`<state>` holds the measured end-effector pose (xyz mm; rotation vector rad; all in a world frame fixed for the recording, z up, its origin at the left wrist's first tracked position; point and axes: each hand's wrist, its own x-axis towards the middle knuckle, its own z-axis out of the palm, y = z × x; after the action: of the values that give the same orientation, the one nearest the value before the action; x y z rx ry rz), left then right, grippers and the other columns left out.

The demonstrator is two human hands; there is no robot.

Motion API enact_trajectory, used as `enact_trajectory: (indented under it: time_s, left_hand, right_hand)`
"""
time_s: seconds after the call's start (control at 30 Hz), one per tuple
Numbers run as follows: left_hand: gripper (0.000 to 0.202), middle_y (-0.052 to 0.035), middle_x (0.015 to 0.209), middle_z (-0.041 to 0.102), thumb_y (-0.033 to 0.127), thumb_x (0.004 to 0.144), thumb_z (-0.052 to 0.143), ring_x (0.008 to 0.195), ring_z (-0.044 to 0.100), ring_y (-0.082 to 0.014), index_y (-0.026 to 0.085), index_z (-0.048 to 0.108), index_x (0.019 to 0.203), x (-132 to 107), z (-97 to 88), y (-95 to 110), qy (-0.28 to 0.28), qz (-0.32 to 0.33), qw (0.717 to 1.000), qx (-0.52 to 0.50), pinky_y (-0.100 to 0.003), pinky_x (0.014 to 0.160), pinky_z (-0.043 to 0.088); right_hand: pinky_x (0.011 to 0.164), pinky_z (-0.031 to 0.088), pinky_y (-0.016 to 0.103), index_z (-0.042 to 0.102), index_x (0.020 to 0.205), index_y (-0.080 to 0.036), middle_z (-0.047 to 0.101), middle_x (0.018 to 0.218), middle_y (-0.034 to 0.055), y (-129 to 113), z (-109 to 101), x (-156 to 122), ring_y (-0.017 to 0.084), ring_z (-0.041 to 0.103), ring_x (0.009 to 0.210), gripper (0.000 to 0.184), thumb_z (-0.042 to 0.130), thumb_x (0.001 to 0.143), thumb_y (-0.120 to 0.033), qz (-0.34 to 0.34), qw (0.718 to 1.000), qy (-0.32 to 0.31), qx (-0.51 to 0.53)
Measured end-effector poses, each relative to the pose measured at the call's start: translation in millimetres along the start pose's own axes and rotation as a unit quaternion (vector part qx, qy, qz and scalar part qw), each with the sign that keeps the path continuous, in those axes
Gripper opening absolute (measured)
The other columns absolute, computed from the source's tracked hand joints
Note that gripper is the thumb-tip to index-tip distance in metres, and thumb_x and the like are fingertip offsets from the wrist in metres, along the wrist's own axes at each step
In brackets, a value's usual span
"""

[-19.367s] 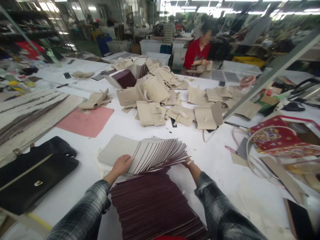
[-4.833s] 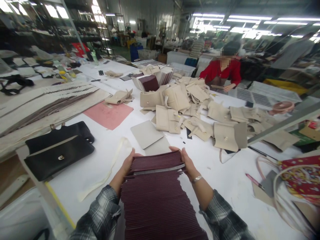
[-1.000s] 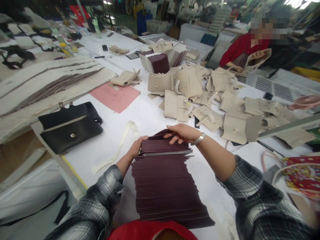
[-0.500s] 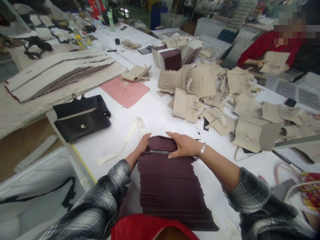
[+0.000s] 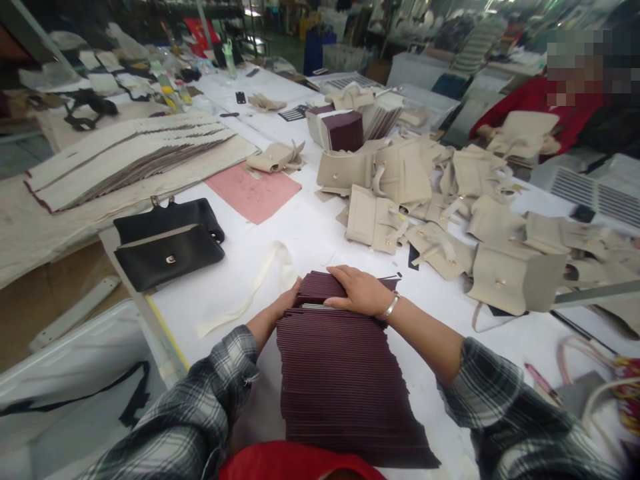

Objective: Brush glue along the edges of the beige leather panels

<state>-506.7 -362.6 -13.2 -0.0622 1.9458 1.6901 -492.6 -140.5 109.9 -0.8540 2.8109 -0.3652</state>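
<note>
A long row of thin maroon pieces (image 5: 345, 380), layered edge to edge, lies on the white table in front of me. At its far end a smaller bundle of the same pieces (image 5: 316, 285) is separated by a narrow gap with pale edges showing. My left hand (image 5: 287, 300) is closed against the left side of that bundle, its fingers partly hidden. Across the bundle's top and right side lies my right hand (image 5: 364, 291), wearing a silver bracelet, its thumb by the gap. The bundle is held between both hands.
A black bag (image 5: 170, 250) and a pale strip (image 5: 250, 297) lie to the left. Many beige bag parts (image 5: 400, 173) are heaped at the right, near maroon bundles (image 5: 343, 130). A pink sheet (image 5: 260, 193) lies beyond. A person in red (image 5: 505, 110) handles a beige piece across the table.
My right hand has shifted slightly left and flattened over the far bundle, whose pieces now sit a little differently. The left hand stays at its side. The co-worker's beige piece has moved, and the view tilted slightly.
</note>
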Motion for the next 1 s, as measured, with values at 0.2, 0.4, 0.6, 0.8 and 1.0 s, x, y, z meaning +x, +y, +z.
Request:
enact_trajectory:
  time_s: [0.2, 0.4, 0.6, 0.8, 1.0]
  left_hand:
    - [0.078, -0.0075, 0.122, 0.060, 0.072, 0.080, 0.020, 0.123, 0.045, -0.0288, 0.020, 0.048, 0.131, -7, 5.7, 5, 0.012, 0.026, 1.000, 0.005, -0.040, 0.107, 0.027]
    - [0.066, -0.0066, 0.148, 0.028, 0.061, 0.088, 0.020, 0.135, 0.027, -0.0225, 0.025, 0.023, 0.143, -17, 9.5, 16, 0.094, 0.142, 0.982, -0.083, -0.040, 0.109, 0.026]
    - [0.039, -0.0108, 0.122, 0.054, 0.045, 0.081, 0.055, 0.115, 0.049, -0.0228, 0.018, 0.057, 0.111, -61, -2.3, 24, 0.199, 0.278, 0.940, 0.011, -0.038, 0.099, 0.038]
    - [0.046, -0.0090, 0.114, 0.062, 0.048, 0.089, 0.035, 0.105, 0.057, -0.0230, 0.020, 0.058, 0.116, -88, -6.9, 32, -0.148, 0.196, 0.969, 0.005, -0.038, 0.094, 0.041]
    - [0.037, -0.0076, 0.112, 0.063, 0.043, 0.084, 0.049, 0.105, 0.055, -0.0242, 0.018, 0.065, 0.106, -70, -13.2, 45, -0.260, 0.171, 0.949, 0.059, -0.033, 0.094, 0.039]
  right_hand:
    - [0.093, 0.040, 0.039, 0.032, 0.136, -0.013, 0.053, 0.121, 0.0152, 20, -3, -17, 0.027, 0.052, 0.108, 0.073, 0.049, 0.080, -0.057, 0.017, 1.000, 0.016, -0.008]
    - [0.079, 0.043, 0.037, 0.019, 0.142, -0.017, 0.049, 0.126, 0.0163, 9, -3, -9, 0.030, 0.057, 0.099, 0.093, 0.063, 0.069, -0.053, 0.072, 0.993, -0.073, -0.060]
    - [0.070, 0.042, 0.033, 0.025, 0.136, -0.016, 0.056, 0.112, 0.0140, 4, 0, -13, 0.027, 0.058, 0.091, 0.080, 0.059, 0.072, -0.051, 0.087, 0.991, -0.068, -0.075]
    - [0.067, 0.042, 0.032, 0.030, 0.130, -0.017, 0.058, 0.109, 0.0127, -5, -1, -25, 0.026, 0.059, 0.089, 0.074, 0.061, 0.071, -0.051, 0.103, 0.990, -0.058, -0.072]
    - [0.069, 0.043, 0.034, 0.031, 0.128, -0.017, 0.058, 0.110, 0.0141, 0, -15, -23, 0.028, 0.059, 0.092, 0.071, 0.059, 0.072, -0.051, 0.173, 0.980, -0.005, -0.099]
